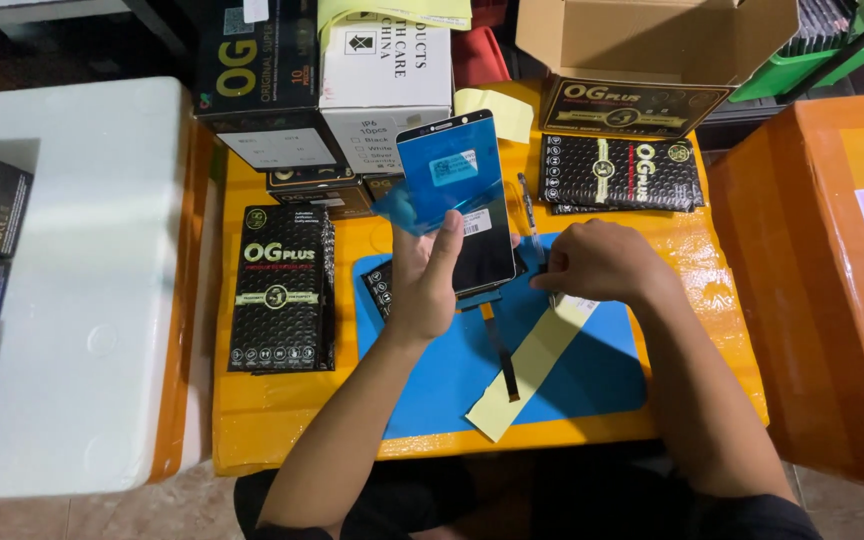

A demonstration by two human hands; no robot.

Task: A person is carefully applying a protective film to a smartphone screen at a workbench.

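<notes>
Phone screen panel (480, 250) is held upright over blue mat (592, 380), gripped by left hand (427, 285). Blue protective film (442, 185) is half peeled. Yellow strip (532, 365) is pinched under closed right hand (597, 262); removal unfinished.

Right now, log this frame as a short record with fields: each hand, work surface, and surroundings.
left hand: left hand grips the black phone screen panel, its translucent blue protective film peeled partway up
right hand: right hand rests at the panel's right edge, fingers curled; what it pinches cannot be told
cable: thin dark ribbon cable hangs from the panel
work surface: blue rubber mat on the yellow table, with a pale yellow backing strip
surroundings: black foil packets; open cardboard box
</notes>
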